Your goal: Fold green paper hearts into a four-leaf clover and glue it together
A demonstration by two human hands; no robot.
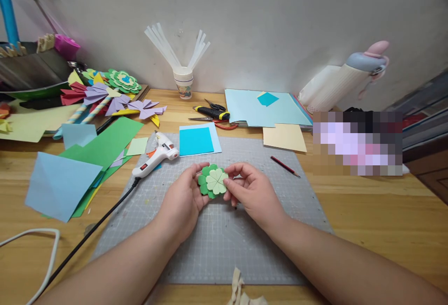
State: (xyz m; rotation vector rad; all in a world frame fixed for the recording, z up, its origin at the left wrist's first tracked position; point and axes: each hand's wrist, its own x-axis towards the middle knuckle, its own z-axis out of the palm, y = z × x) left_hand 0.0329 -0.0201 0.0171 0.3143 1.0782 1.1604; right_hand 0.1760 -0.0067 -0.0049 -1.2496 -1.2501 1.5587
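In the head view, my left hand (189, 188) holds a dark green paper flower (203, 182) by its left side, the fingers beneath it. A smaller pale green paper flower (217, 181), with creases running out from its middle, lies over the dark green one. My right hand (254, 193) pinches the right edge of the pale flower between thumb and forefinger. Whether the two layers are stuck together I cannot tell. Both hands are above a grey cutting mat (238, 239). To their left, a white glue gun (157, 155) lies on its side.
Blue paper squares (196, 141) lie behind my hands, and a pencil (285, 166) is at right. Scissors (215, 105) and pliers (212, 112) rest further back by a paper cup (183, 83) of glue sticks. Green paper (115, 141) and finished paper flowers (122, 83) crowd the left.
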